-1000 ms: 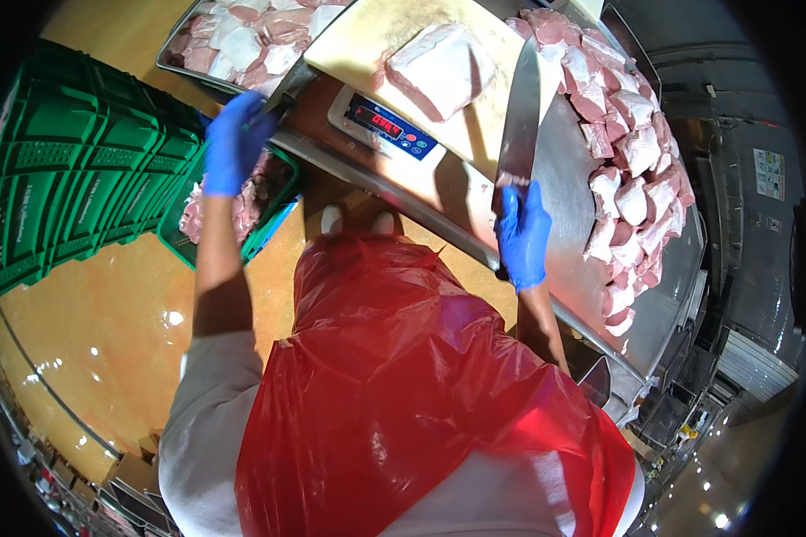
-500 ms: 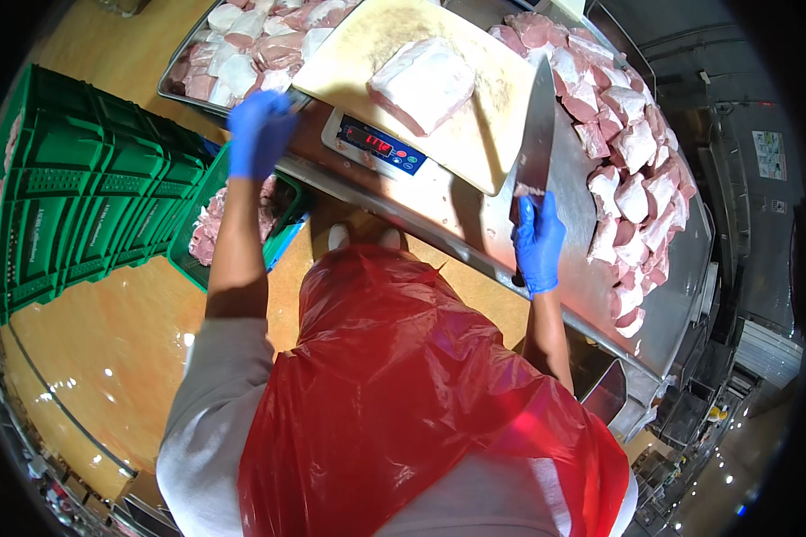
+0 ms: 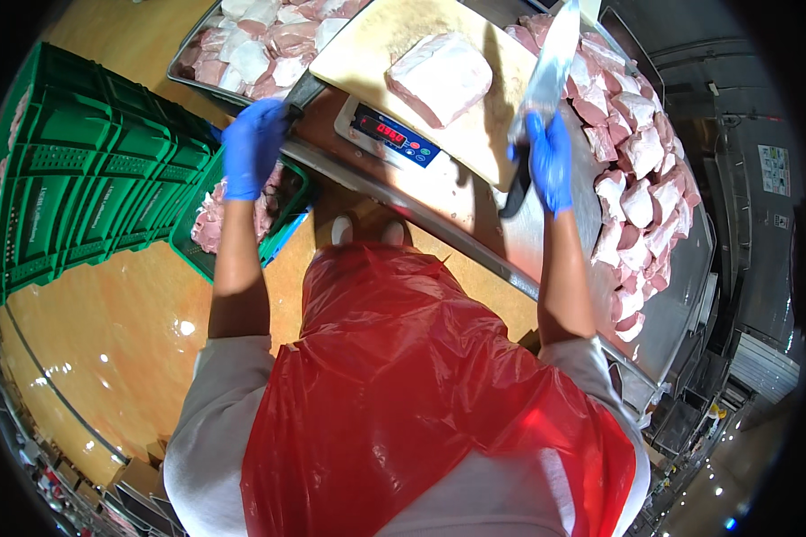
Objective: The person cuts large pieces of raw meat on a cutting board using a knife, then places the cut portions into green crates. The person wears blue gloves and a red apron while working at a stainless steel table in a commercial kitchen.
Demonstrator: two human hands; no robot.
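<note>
A large knife (image 3: 553, 58) with a broad shiny blade and a black handle is held in my blue-gloved right hand (image 3: 549, 163), its tip pointing away from me and up. Near the left corner of the cutting board, my left hand (image 3: 254, 148), gloved too, is closed round a dark handle; a dark, flat, knife-like tool (image 3: 306, 90) sticks out of it toward the board. One thick block of pale pink meat (image 3: 441, 79) lies on the worn cutting board (image 3: 367, 58). Under the board's near edge shows a digital scale (image 3: 394, 136) with a lit red display.
Cut meat pieces (image 3: 640, 206) are heaped along the right of the steel table (image 3: 564, 255). A metal tray (image 3: 208, 87) full of meat stands at the far left. Green crates (image 3: 90, 179) are stacked on the left, beside an open green crate (image 3: 192, 242) holding meat trimmings.
My right hand has moved away from me and raised the knife, its blade now tilted right. My left hand has shifted slightly nearer me. The scale's display reads differently.
</note>
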